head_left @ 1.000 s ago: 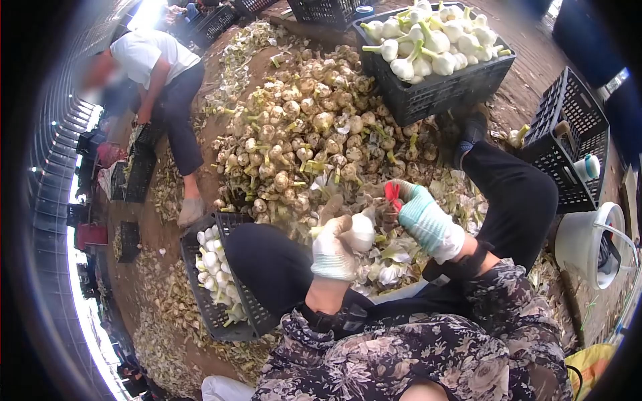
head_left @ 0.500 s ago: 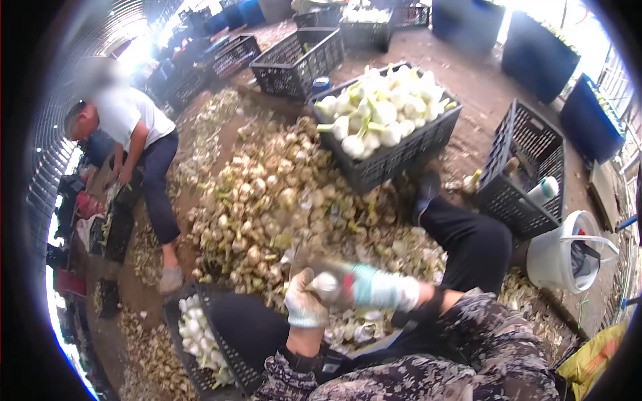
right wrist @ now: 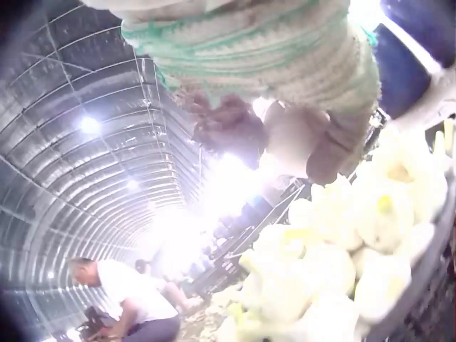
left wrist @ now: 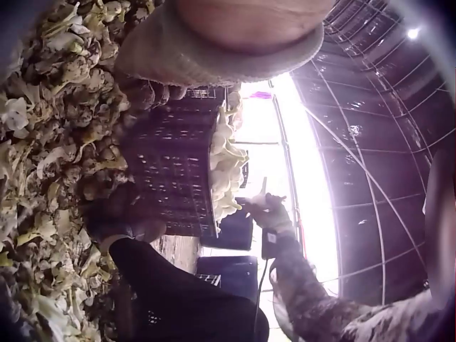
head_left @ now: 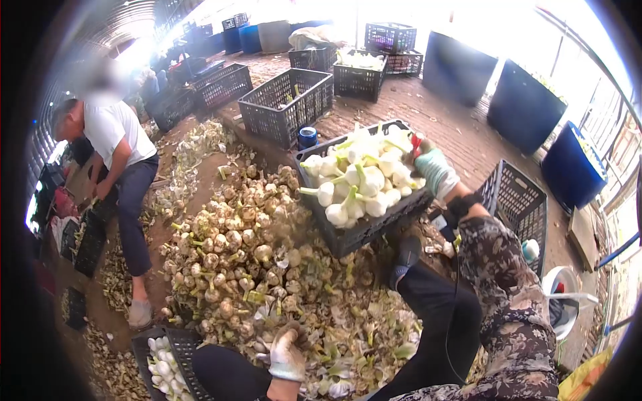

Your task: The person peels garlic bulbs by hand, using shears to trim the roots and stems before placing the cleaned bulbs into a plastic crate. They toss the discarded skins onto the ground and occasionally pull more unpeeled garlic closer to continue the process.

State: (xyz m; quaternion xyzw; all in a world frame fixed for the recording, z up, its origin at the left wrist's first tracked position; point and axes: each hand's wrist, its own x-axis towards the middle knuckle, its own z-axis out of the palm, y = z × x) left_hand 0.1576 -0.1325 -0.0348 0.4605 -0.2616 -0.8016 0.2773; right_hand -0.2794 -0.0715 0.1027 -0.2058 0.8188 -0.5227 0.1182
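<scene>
My right hand (head_left: 431,167), in a white and teal glove with something red at the fingers, is over the near right edge of a black crate (head_left: 364,237) heaped with cleaned white garlic bulbs (head_left: 364,177). In the right wrist view its fingers hold a pale garlic bulb (right wrist: 292,139) just above the heap. My left hand (head_left: 287,351), in a soiled pale glove, is low beside my knee, over the near edge of a pile of unpeeled garlic (head_left: 234,247). Its fingers (left wrist: 153,92) are loosely bent, with nothing visible in them.
Garlic skins (head_left: 361,334) litter the ground. A small crate of white bulbs (head_left: 144,347) stands by my left knee; another crate (head_left: 518,200) and a white bucket (head_left: 562,284) are at my right. A person (head_left: 120,147) bends over crates at left. Blue tubs (head_left: 525,107) stand behind.
My right hand has left the left hand and moved forward to the full crate with the garlic bulb. The left hand has lowered toward the pile. The head view has tilted up.
</scene>
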